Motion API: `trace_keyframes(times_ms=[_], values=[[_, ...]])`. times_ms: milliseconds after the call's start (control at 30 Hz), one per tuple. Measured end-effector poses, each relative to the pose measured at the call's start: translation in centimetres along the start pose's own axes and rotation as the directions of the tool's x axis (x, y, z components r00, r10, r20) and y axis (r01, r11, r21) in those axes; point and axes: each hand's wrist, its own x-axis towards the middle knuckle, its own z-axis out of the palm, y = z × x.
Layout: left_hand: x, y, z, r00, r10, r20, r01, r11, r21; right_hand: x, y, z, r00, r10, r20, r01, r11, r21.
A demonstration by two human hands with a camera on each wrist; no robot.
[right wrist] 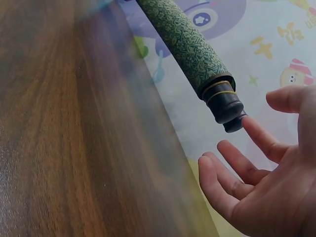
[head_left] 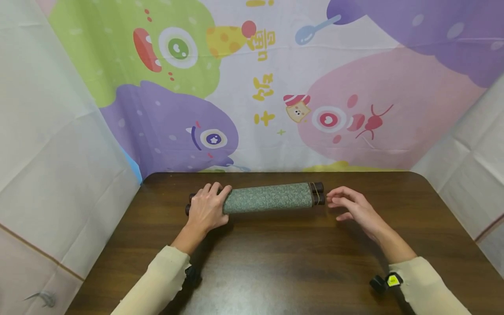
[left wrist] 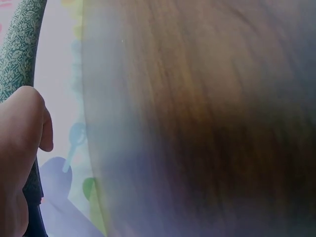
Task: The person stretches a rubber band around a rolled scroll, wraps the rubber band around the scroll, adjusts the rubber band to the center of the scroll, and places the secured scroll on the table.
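We see a long green scroll-like roll in leafy patterned covering, with paired dark ends (head_left: 269,197), gripped at one end by a bare left hand (head_left: 206,207).

Taking the middle of the brown wood-grain table (head_left: 283,258) as our clock's centre, the roll lies towards 12 o'clock, before a white cloth with cartoon monsters (head_left: 271,148). The left hand's fingers and thumb curl round its 9 o'clock end, which we judge steadies its whole length. Off its 3 o'clock end, the bare right hand (head_left: 356,210) is spread with loosely bent fingers, holding nothing; from overhead a small gap shows. A thin yellow band (right wrist: 220,92) circles the dark ends there, probably binding them together. The roll appears raised, though we cannot be certain.
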Motion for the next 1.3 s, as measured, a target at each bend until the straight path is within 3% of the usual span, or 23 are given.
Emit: trace_keyframes(times_ms=[367, 800, 1133, 1300], values=[[0.11, -0.01, -0.10, 0.998, 0.050, -0.047, -0.049, 0.998, 0.025, 0.18, 0.21, 0.19, 1.000, 0.023, -0.009, -0.024, 0.999, -0.036], [0.01, 0.22, -0.11, 0.999, 0.034, -0.033, -0.034, 0.999, 0.005, 0.07, 0.25, 0.36, 1.000, 0.023, -0.006, -0.023, 0.998, -0.051], [-0.01, 0.37, 0.25, 0.997, 0.061, -0.047, -0.060, 0.998, 0.027, -0.17, 0.23, 0.66, 1.000, -0.023, -0.001, 0.022, 0.977, -0.210], [-0.05, 0.51, 0.36, 0.996, 0.073, -0.057, -0.071, 0.997, 0.037, -0.13, 0.37, 0.93, 0.999, -0.031, -0.016, 0.026, 0.970, -0.244]])
